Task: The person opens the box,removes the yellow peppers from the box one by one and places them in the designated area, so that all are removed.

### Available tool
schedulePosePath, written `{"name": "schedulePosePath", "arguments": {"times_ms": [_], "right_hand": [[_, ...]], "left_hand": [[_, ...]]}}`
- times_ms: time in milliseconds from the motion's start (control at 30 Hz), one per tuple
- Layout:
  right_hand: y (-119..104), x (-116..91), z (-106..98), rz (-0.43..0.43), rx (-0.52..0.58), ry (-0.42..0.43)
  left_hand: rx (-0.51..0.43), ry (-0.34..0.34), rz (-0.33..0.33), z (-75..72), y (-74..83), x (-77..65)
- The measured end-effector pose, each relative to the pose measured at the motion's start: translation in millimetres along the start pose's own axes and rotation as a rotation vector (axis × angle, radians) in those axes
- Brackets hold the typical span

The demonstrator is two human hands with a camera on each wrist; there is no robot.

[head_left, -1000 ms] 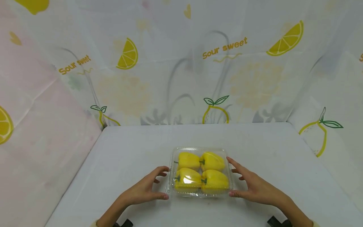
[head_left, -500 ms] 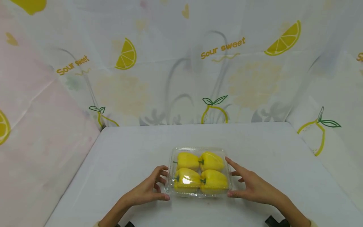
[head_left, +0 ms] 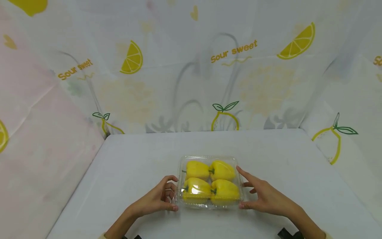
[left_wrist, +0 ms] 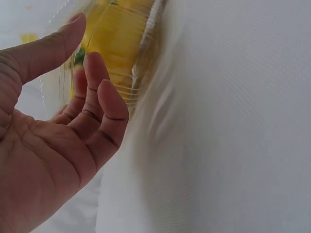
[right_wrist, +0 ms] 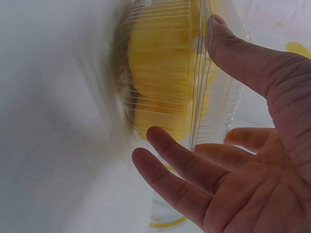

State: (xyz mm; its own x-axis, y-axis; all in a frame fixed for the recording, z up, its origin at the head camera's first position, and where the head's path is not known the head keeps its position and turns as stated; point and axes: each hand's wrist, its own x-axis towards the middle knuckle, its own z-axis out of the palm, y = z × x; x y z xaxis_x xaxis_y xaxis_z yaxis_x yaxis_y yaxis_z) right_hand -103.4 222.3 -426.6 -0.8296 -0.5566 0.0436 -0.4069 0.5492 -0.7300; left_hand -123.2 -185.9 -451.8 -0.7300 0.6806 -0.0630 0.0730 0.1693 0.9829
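Observation:
A clear plastic clamshell box (head_left: 210,206) sits closed on the white table, with several yellow bell peppers (head_left: 225,192) inside. At its left side my left hand (head_left: 155,200) is spread, thumb by the near corner. In the left wrist view the fingers (left_wrist: 112,99) are bent loosely beside the box wall, and contact is hard to tell. On the opposite side is my right hand (head_left: 265,197); its thumb touches the rim near the front corner. The right wrist view shows the other fingers (right_wrist: 172,189) extended beside the box wall, not wrapped round it.
The white table (head_left: 143,149) extends around the box on every side. A cloth backdrop (head_left: 179,76) printed with lemons and lettering hangs behind and along both sides. Dark wrist straps (head_left: 289,234) show at the bottom edge.
My left hand has come slightly closer to the box, its fingers a little more bent. The right hand has hardly moved. The whole head view has shifted slightly; the box stays in place.

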Motion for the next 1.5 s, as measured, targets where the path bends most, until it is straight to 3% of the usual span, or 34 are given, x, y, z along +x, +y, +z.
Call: {"name": "schedulePosePath", "arguments": {"times_ms": [233,567,1100,1500], "right_hand": [[-1,-1,-1,-0.015,0.015,-0.008],[-1,-1,0,-0.01,0.013,-0.011],[-1,-1,0,0.006,-0.014,-0.004],[4,-6,-4,0.018,-0.138,0.023]], "left_hand": [[-0.089,-0.014,-0.035,0.7,1.1,0.2],[-0.116,0.07,-0.053,3.3,6.1,0.0],[-0.183,0.195,-0.167,8.4,6.5,-1.9],[-0.173,0.142,-0.167,10.5,10.2,-4.2]]}}
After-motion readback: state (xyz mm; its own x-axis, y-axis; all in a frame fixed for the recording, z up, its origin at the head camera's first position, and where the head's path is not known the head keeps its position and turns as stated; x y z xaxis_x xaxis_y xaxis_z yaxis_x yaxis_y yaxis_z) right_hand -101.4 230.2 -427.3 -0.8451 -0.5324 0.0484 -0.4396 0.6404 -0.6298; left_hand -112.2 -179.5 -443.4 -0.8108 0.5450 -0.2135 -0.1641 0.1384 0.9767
